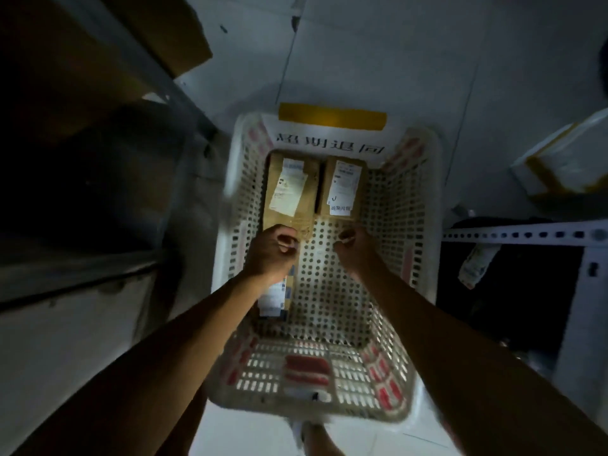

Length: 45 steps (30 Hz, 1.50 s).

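A white perforated plastic basket stands on the floor below me. Two brown cardboard parcels with white labels lie side by side at its far end, the left parcel and the right parcel. A third labelled parcel lies by the left wall, partly hidden under my left wrist. My left hand is inside the basket with curled fingers at the near edge of the left parcel; the blur hides whether it grips it. My right hand hovers over the basket floor, fingers curled, nothing visible in it.
A paper sign with a yellow strip is fixed to the basket's far rim. Dark shelving with cardboard boxes stands to the left. A perforated metal shelf rail and a taped white box are on the right. My foot is below the basket.
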{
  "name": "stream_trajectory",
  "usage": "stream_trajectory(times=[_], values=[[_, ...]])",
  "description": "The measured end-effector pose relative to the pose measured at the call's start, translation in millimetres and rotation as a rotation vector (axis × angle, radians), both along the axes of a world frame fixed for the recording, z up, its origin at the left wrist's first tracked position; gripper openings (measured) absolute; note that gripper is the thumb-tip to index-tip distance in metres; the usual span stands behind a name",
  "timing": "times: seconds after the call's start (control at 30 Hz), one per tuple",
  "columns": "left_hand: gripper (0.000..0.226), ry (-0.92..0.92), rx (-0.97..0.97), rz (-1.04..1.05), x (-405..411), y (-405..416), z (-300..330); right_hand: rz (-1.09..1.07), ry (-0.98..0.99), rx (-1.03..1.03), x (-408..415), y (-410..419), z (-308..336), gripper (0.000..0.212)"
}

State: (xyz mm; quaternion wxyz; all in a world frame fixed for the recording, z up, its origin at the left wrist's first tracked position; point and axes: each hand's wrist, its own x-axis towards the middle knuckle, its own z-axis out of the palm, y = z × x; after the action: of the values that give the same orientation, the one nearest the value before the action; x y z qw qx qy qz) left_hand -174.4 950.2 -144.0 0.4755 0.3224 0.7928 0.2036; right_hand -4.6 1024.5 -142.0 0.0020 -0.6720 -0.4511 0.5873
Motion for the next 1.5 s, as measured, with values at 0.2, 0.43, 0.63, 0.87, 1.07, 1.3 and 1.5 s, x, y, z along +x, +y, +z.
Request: stream_trajectory(times=[0.2,0.43,0.63,0.87,1.07,1.3,1.5], values=[[0.027,0.028,-0.003,0.272,31.4,-104.4,42.3,0.328,-0.002,-0.039,32.4,-67.2,32.4,0.023],[0.027,0.041,-0.03,0.464,49.7,-187.2,84.1,0.697,-0.057,0.01,17.9,-118.0,55.2,0.031],[0.018,0.106,-0.082,0.551,49.6,-270.1,93.2,0.97,-0.073,0.047,-18.6,-185.2,58.4,0.033],[0.03,0.067,-0.102,0.884,70.4,-418.9,92.2,1.208,-0.082,0.07,-40.8,-308.5,69.8,0.022],[0.026,0.052,-0.084,1.116,104.5,-535.7,113.1,1.469,-0.043,0.062,-38.2,-406.8,98.8,0.016],[0.021,0.035,-0.072,1.431,144.5,-648.4,157.7,1.76,0.028,0.113,-61.5,-529.0,150.8,0.011],[0.018,0.072,-0.12,1.669,191.1,-725.5,170.3,2.019,0.143,0.106,-61.2,-635.1,156.3,0.011]])
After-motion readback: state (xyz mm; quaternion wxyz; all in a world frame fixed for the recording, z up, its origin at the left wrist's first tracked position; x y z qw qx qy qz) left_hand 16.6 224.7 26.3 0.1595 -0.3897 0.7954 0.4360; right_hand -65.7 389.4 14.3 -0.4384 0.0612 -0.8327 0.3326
